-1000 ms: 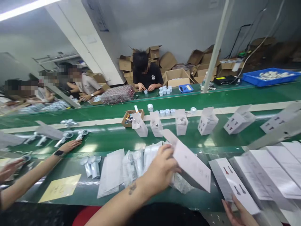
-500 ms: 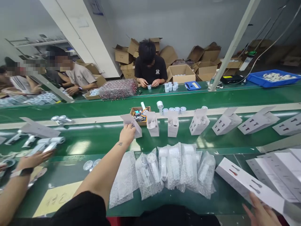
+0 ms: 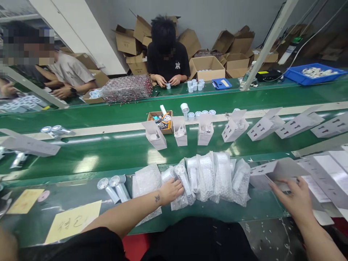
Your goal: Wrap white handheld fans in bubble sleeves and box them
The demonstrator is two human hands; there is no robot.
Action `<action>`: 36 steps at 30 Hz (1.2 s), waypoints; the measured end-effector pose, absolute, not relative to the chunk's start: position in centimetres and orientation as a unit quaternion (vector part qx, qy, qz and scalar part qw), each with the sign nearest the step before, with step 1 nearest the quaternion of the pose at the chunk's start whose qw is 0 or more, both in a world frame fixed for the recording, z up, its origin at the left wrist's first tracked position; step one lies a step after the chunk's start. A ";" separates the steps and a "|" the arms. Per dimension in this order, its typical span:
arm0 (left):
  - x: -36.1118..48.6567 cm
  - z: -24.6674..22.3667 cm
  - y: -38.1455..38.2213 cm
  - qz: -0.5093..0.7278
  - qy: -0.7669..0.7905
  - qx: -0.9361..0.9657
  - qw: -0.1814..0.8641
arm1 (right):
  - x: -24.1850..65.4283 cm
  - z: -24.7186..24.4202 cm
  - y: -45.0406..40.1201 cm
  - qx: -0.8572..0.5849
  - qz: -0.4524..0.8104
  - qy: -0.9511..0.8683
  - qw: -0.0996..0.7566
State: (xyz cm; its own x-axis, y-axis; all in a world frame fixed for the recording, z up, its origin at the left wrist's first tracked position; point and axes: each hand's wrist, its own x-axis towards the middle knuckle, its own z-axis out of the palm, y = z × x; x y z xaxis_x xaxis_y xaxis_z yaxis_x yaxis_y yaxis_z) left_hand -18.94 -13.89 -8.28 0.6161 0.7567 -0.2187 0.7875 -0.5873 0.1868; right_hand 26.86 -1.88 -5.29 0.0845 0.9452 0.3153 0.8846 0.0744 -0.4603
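Observation:
My left hand [image 3: 172,190] lies on a clear bubble-wrap bag [image 3: 181,203] in the row in front of me, its fingers curled over the bag. Inside is a pale handheld device with a round head and a handle. Several similar wrapped devices [image 3: 206,177] lie to the right, and flat bubble-wrap bags [image 3: 148,177] to the left. On the right, my right hand [image 3: 296,199] holds a white carton [image 3: 261,174] tilted, its open end towards me. The thumb is at the carton's near edge, and the fingers reach over its far side.
Open white cartons [image 3: 181,136] stand along the green conveyor [image 3: 119,152]. Two unwrapped devices [image 3: 116,188] lie left of the bags, near a yellow paper sheet [image 3: 73,221]. More cartons [image 3: 331,174] are stacked at right. A co-worker [image 3: 168,58] sits opposite.
My left hand has left a carton on the conveyor and come back to the bubble-wrap bags. My right hand has raised and turned its carton, so the open end now shows.

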 end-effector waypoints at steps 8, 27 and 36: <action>-21.1 -1.5 -10.7 -0.066 0.498 0.849 0.166 | 26.7 -6.9 -1.1 -0.661 0.106 -0.660 0.341; 9.9 2.8 -1.6 0.184 0.644 0.727 0.148 | 28.8 -6.7 1.0 -0.485 0.321 -0.748 0.318; 13.3 -0.7 -2.2 0.051 0.517 0.853 -0.049 | 31.7 -7.2 -0.7 -0.409 0.523 -0.621 0.416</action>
State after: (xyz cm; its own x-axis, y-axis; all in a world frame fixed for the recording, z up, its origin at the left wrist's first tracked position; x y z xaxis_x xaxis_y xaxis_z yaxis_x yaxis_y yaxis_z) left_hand 13.26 -2.17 -0.71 0.4611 0.8766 0.1375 0.8866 -0.4614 -0.0319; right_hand 31.70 -0.70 -7.15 -0.3179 0.9439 0.0891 0.0732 0.1181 -0.9903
